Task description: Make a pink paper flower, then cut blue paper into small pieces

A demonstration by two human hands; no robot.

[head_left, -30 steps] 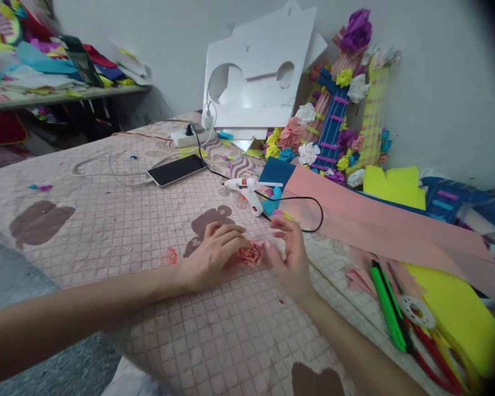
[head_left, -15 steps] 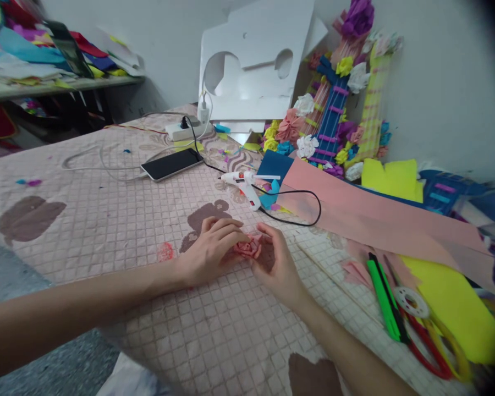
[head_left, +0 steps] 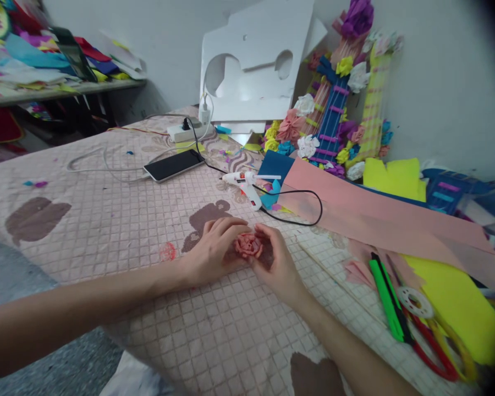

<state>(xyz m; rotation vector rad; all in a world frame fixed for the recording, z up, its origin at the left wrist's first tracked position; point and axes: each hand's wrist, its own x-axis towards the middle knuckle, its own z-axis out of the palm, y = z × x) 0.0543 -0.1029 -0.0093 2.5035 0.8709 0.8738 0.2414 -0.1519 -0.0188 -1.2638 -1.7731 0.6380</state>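
Observation:
A small pink rolled paper flower (head_left: 248, 243) rests between both my hands on the quilted pink cloth (head_left: 119, 220). My left hand (head_left: 214, 250) curls round its left side, fingers closed on it. My right hand (head_left: 278, 261) cups its right side, fingers bent around it. A white glue gun (head_left: 245, 184) with a black cord lies just beyond the hands.
A phone (head_left: 174, 165) and a power strip (head_left: 185, 131) lie farther back. Long pink paper sheet (head_left: 375, 217), yellow paper (head_left: 454, 297), a green cutter (head_left: 385, 300) and red scissors (head_left: 433, 344) lie at the right. Paper flowers and white foam board stand against the wall.
My right hand has closed in from an open pose onto the flower's right side. The flower has turned more upright between both hands.

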